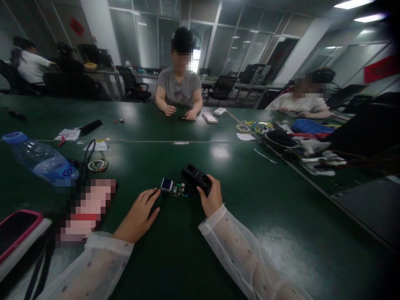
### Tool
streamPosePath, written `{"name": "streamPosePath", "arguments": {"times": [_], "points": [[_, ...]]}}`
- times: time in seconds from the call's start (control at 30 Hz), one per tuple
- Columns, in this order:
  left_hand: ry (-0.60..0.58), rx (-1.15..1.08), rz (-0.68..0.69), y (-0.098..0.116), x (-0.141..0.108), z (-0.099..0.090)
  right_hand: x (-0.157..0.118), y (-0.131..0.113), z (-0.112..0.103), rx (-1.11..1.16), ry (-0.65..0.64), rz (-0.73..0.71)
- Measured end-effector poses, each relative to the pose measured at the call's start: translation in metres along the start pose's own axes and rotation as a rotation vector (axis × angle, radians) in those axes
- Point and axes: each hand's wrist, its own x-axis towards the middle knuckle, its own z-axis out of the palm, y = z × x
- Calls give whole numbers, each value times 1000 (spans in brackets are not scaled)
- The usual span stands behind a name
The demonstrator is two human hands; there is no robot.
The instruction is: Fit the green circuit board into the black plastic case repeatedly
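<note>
On the green table (187,258) lies a small circuit board (175,189) with a square screen at its left end. My left hand (139,213) rests just left of it, fingers apart and holding nothing, with the fingertips close to the screen's edge; whether they touch it I cannot tell. To the right, my right hand (212,196) grips the right end of a black rectangular casing (196,177) between thumb and fingers. The casing is tilted, its left end pointing away from me, beside the board's right end.
A water bottle (43,160), a pixelated pink item (90,206) and a pink-edged phone (18,231) lie at left. A wrench (264,156) and piled cables (281,137) are at right. Across the table sits a person (179,89); another (296,102) sits far right.
</note>
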Motion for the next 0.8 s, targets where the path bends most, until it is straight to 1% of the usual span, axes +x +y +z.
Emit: {"name": "streamPosePath", "arguments": {"times": [0.07,0.1,0.17,0.27,0.37,0.53,0.67,0.8], "points": [[11,-8,12,0,0,0,-2,-11,-2,53,57,-16],[20,-13,17,0,1,0,-4,-16,-2,85,47,-32],[31,-21,21,0,1,0,-8,-26,-2,140,-14,-74],[21,-37,21,1,1,0,-12,-35,1,160,-110,-122],[32,-49,37,1,0,0,-12,-37,3,162,-177,-147],[45,-47,36,0,0,2,-11,-35,5,172,-249,-165],[61,-51,36,0,-1,2,-11,-35,6,176,-274,-158],[53,-44,2,0,-2,2,-11,-34,6,184,-292,-145]]}}
